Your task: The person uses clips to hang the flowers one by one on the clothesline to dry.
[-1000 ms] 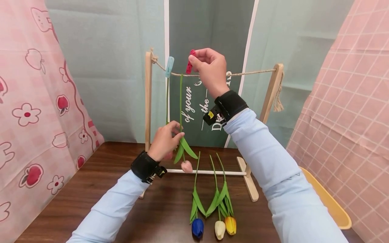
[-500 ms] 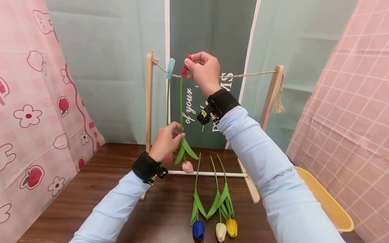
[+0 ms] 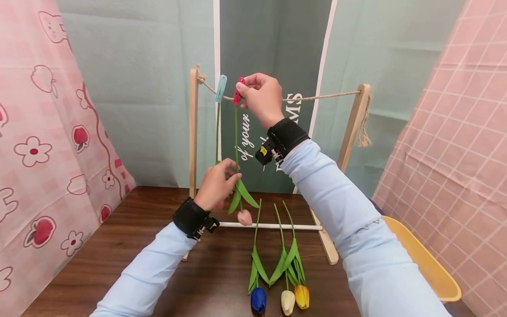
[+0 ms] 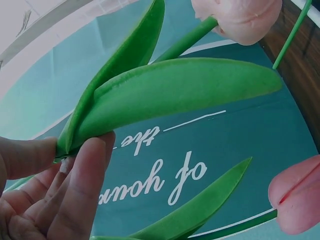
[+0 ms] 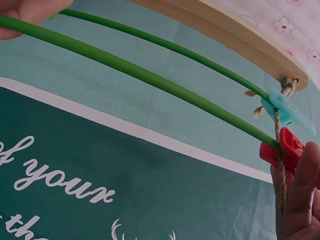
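My left hand (image 3: pixel 215 185) pinches a pale pink artificial tulip (image 3: pixel 244 217) at the base of its leaves, blossom hanging down. The stem rises to a rope (image 3: pixel 317 96). There my right hand (image 3: pixel 263 99) pinches a red clothespin (image 3: pixel 237 93) between thumb and fingers. In the right wrist view the red clothespin (image 5: pixel 286 149) straddles the stem's tip and the rope. Just left of it, a light blue clothespin (image 3: pixel 221 88) holds another tulip by its stem. That tulip's darker pink blossom (image 4: pixel 297 195) shows in the left wrist view; my left hand mostly hides it in the head view.
The rope spans two wooden posts (image 3: pixel 193 132), joined low down by a white rod (image 3: pixel 277 226). On the brown table (image 3: pixel 158 281) lie a blue tulip (image 3: pixel 259 300), a white tulip (image 3: pixel 288 303) and a yellow tulip (image 3: pixel 302 296). A yellow basin (image 3: pixel 425 259) stands at right.
My right hand has moved left and slightly down, bringing the red clothespin from beside the stem onto the stem's tip at the rope. My left hand has stayed almost still.
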Demonstrator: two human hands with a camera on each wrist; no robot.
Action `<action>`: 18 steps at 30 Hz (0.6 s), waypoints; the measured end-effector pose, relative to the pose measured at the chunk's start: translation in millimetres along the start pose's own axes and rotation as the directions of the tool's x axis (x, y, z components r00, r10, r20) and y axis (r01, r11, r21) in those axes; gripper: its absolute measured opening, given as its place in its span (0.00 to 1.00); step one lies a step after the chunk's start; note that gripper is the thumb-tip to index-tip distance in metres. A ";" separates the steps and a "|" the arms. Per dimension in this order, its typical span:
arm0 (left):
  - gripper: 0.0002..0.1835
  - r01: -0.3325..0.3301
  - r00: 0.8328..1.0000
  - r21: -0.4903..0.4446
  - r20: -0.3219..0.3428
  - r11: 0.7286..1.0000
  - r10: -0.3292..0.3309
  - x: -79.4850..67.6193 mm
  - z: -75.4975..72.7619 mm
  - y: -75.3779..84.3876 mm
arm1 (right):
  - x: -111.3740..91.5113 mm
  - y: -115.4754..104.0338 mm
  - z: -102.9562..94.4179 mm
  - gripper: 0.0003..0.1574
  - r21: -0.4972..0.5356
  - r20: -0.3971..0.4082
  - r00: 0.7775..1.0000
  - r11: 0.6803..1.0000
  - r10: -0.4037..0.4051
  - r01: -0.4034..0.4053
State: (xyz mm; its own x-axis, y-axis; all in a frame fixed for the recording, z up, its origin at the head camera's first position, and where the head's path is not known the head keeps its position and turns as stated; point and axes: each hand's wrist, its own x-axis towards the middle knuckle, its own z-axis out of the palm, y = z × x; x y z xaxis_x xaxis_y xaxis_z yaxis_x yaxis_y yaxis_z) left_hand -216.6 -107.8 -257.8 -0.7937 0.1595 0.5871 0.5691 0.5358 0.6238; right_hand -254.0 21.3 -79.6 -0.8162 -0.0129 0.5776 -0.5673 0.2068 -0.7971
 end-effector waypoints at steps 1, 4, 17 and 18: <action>0.07 0.000 1.000 0.000 0.000 1.000 0.000 0.1 -0.1 -0.1 | 0.0 0.4 0.7 0.08 -0.007 0.003 1.000 1.000 0.001 -0.001; 0.08 0.001 1.000 0.003 0.001 1.000 -0.001 -0.1 -0.5 -0.2 | 0.0 1.9 2.5 0.08 -0.027 0.010 1.000 1.000 0.001 0.000; 0.08 0.017 1.000 0.011 -0.001 1.000 -0.017 -0.6 -2.6 -2.3 | -1.1 3.0 3.1 0.13 -0.045 0.046 0.999 0.999 0.007 -0.005; 0.08 0.017 1.000 0.014 -0.004 1.000 -0.017 -0.8 -2.9 -2.2 | -1.5 3.0 3.1 0.14 -0.043 0.048 0.999 0.999 0.004 -0.002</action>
State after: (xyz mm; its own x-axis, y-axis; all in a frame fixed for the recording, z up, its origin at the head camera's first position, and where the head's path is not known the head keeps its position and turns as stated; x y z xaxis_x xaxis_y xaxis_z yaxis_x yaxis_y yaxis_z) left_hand -216.6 -111.5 -258.2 -0.8025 0.1475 0.5782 0.5524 0.5502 0.6263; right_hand -254.8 18.9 -83.4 -0.8227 -0.0587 0.5654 -0.5605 0.2491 -0.7898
